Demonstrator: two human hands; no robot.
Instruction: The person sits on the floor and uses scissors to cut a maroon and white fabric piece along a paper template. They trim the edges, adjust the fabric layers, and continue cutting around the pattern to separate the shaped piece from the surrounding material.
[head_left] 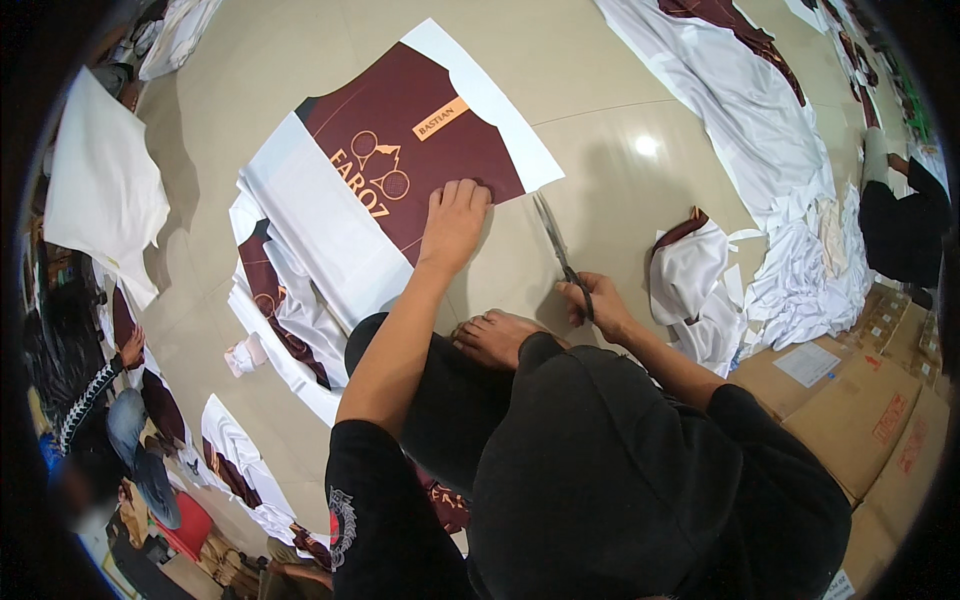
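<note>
A maroon printed fabric panel [365, 95] with white borders lies on the floor ahead of me. It carries gold racket artwork and a tan label strip. My left hand [458, 222] lies over its near edge, fingers laid on the cloth; the thumb is hidden. My right hand [592, 300] grips a pair of scissors [556, 243] by the handles. The blades point away from me, and their tips are at the panel's near right corner. Whether the tips touch the cloth I cannot tell. A bare foot [495, 338] rests between my arms.
More white and maroon fabric [290, 290] lies left of the panel. A white bundle [695, 290], long white cloth [745, 110] and a heap of scraps [815, 270] are at right. Cardboard boxes [850, 410] stand near right. Another person [110, 420] sits at left; one more [905, 215] at far right.
</note>
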